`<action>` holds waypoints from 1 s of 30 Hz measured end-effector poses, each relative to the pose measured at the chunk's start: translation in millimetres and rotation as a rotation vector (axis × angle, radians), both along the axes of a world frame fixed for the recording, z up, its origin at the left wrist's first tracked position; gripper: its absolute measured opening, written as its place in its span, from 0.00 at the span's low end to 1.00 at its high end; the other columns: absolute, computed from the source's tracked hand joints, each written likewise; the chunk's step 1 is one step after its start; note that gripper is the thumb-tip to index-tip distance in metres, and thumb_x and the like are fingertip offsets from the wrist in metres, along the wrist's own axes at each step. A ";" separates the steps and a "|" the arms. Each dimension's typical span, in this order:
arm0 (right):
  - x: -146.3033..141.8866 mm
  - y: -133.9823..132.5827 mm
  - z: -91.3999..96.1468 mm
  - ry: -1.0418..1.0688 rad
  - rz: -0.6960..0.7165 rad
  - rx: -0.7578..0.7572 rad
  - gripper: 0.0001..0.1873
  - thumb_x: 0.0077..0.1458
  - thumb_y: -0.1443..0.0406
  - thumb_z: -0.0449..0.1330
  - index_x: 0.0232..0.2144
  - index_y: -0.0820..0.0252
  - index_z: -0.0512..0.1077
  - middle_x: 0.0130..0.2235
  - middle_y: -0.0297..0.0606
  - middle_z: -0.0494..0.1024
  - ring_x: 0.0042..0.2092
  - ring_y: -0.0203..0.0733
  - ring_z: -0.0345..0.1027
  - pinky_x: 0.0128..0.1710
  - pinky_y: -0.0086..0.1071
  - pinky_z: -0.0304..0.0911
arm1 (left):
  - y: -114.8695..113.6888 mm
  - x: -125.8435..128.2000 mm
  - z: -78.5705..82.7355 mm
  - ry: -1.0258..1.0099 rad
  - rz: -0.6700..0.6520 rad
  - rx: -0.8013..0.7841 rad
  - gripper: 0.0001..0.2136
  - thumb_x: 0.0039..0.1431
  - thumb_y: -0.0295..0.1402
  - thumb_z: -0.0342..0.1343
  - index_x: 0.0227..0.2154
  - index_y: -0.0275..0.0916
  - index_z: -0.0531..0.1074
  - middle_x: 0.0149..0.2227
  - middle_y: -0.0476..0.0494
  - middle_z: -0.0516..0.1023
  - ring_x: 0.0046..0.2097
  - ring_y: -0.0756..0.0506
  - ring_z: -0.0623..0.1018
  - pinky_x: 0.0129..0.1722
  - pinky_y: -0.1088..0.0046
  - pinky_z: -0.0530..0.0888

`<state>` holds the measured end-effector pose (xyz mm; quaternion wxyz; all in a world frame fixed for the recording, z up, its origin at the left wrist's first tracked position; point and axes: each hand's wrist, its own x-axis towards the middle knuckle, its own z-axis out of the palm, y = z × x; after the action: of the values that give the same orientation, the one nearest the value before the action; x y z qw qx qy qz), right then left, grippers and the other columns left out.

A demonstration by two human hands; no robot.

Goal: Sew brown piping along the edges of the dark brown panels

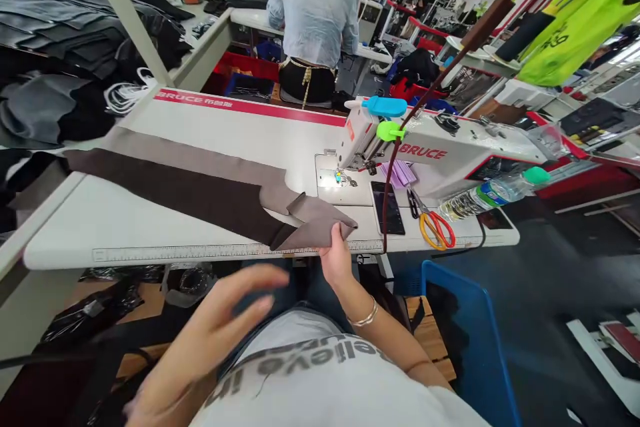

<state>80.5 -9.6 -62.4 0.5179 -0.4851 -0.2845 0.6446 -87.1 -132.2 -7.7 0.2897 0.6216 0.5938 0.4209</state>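
A long brown fabric strip point(200, 187) lies across the white sewing table point(125, 227), its near end folded at the table's front edge. My right hand point(336, 259) pinches that folded end, thumb on top. My left hand point(220, 327) hovers below the table edge over my lap, fingers stretched out and holding nothing, blurred by motion. The sewing machine point(430, 147) stands to the right of the fabric, its needle area point(343, 177) lit.
Orange-handled scissors point(435, 227), a phone point(387, 207) and a lying water bottle point(493, 193) rest by the machine. A blue bin point(465, 340) stands at the right of my seat. Dark fabric piles point(65, 47) fill the left. A person in a light shirt point(315, 7) sits ahead.
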 end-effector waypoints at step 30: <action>-14.4 63.1 4.0 -0.865 0.832 0.991 0.19 0.64 0.60 0.52 0.54 0.54 0.73 0.56 0.43 0.74 0.60 0.49 0.65 0.60 0.51 0.61 | 75.9 22.2 -45.8 0.380 -0.078 0.150 0.11 0.64 0.31 0.49 0.40 0.36 0.75 0.42 0.39 0.79 0.47 0.43 0.77 0.51 0.65 0.74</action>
<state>66.0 53.6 -58.4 0.2327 -0.2586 -0.8749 0.3368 -64.9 -56.3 -53.5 0.1416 0.7321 0.5802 0.3277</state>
